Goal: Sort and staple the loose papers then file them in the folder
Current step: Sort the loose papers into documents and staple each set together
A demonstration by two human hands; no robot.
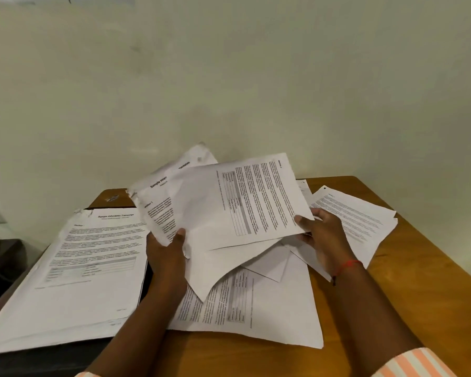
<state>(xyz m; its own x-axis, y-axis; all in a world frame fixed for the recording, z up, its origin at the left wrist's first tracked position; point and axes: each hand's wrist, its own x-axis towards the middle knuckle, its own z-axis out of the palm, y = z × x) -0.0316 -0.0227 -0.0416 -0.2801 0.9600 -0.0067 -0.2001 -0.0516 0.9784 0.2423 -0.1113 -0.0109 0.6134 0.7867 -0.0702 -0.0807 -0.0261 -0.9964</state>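
Left hand (pixel 166 250) pinched a crumpled sheet (pixel 154 205) while the right hand (pixel 325 235) gripped a printed sheet (pixel 245 202), both raised above loose papers (pixel 261 308) strewn on the wooden bench (pixel 405 295); a neater stack (pixel 87 268) lay left.

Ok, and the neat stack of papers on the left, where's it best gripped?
Probably the stack by its right long edge, approached from the right. It lies flat and squared, and that edge sits raised over the dark surface beneath, closest to the left hand, which now grips loose sheets and must free up first.
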